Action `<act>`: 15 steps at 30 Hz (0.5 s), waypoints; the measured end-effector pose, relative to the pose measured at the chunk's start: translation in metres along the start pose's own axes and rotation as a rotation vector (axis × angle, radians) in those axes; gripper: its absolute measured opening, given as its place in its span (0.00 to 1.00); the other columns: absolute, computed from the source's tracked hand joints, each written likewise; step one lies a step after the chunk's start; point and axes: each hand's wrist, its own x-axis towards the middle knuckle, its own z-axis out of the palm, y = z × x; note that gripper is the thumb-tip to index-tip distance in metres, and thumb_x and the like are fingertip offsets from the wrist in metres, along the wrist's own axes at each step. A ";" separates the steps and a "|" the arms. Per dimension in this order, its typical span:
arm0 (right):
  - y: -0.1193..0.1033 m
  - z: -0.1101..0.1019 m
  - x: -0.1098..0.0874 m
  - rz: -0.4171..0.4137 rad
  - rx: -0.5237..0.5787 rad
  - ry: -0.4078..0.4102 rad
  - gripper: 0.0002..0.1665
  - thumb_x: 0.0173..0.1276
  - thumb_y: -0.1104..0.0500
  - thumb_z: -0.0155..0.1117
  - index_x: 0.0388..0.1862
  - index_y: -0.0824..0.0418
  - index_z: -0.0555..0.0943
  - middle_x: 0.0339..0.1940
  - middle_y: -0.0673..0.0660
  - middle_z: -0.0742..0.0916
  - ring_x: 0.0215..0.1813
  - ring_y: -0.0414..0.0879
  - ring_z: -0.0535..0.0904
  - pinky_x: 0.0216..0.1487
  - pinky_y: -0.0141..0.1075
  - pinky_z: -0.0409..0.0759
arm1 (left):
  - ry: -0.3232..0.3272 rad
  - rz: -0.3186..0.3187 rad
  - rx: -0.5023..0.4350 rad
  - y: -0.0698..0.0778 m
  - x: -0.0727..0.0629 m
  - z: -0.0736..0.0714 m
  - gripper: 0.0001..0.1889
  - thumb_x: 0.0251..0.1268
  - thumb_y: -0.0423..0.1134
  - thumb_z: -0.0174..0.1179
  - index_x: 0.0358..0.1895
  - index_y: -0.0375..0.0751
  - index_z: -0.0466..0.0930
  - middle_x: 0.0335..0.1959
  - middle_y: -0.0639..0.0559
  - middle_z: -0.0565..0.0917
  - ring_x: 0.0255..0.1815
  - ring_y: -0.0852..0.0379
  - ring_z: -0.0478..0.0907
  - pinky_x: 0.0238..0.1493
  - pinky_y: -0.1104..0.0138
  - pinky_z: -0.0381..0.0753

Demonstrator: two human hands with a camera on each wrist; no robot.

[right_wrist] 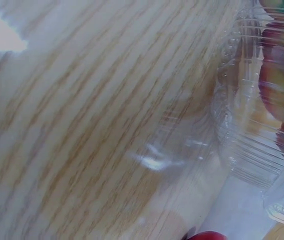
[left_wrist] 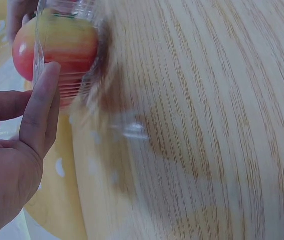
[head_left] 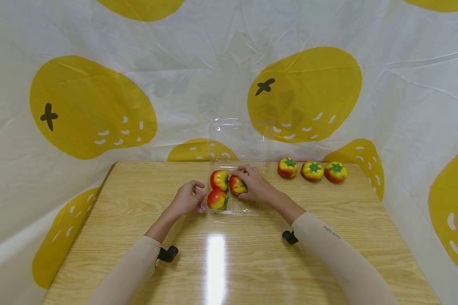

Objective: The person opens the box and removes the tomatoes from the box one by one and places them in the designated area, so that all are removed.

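A clear plastic clamshell box (head_left: 244,210) lies on the table, its transparent lid (head_left: 238,140) raised at the back. Inside its left half are two red-and-yellow tomatoes, a rear tomato (head_left: 219,180) and a front tomato (head_left: 216,199). My right hand (head_left: 253,184) grips a third tomato (head_left: 236,185) from above, in the back right part of the box. Beside the box's left wall is my left hand (head_left: 188,198); in the left wrist view its extended fingertips (left_wrist: 51,75) touch the clear wall, and a tomato (left_wrist: 66,47) shows behind it.
Toward the back right of the wooden table (head_left: 156,178) stand three more tomatoes in a row: a left one (head_left: 287,168), a middle one (head_left: 312,171) and a right one (head_left: 336,172). A fruit-patterned cloth (head_left: 198,93) hangs behind the table and along its sides.
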 end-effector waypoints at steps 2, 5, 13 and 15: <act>-0.001 -0.002 -0.001 -0.003 0.012 0.008 0.46 0.55 0.58 0.85 0.73 0.58 0.74 0.69 0.63 0.73 0.70 0.63 0.68 0.71 0.58 0.76 | 0.000 0.000 0.001 0.000 0.000 0.000 0.18 0.74 0.28 0.60 0.63 0.29 0.73 0.35 0.40 0.81 0.19 0.54 0.84 0.25 0.56 0.91; -0.003 -0.006 -0.002 0.005 0.037 0.007 0.46 0.56 0.60 0.84 0.73 0.59 0.74 0.69 0.63 0.72 0.70 0.61 0.69 0.71 0.56 0.76 | -0.004 -0.003 0.001 0.001 0.000 0.000 0.18 0.74 0.28 0.59 0.63 0.29 0.72 0.36 0.40 0.80 0.20 0.54 0.84 0.25 0.57 0.91; -0.012 -0.021 -0.008 0.047 0.134 0.007 0.45 0.58 0.62 0.82 0.74 0.56 0.73 0.71 0.62 0.68 0.68 0.60 0.74 0.66 0.52 0.83 | -0.012 -0.001 0.000 0.000 0.001 -0.002 0.19 0.74 0.28 0.60 0.63 0.28 0.72 0.36 0.39 0.81 0.20 0.53 0.86 0.27 0.53 0.92; -0.014 -0.024 -0.011 0.051 0.145 0.012 0.45 0.58 0.61 0.82 0.74 0.55 0.73 0.71 0.62 0.67 0.68 0.60 0.74 0.66 0.52 0.84 | -0.015 -0.004 -0.006 0.000 0.001 -0.002 0.19 0.74 0.28 0.61 0.63 0.28 0.72 0.36 0.39 0.81 0.20 0.52 0.86 0.27 0.53 0.92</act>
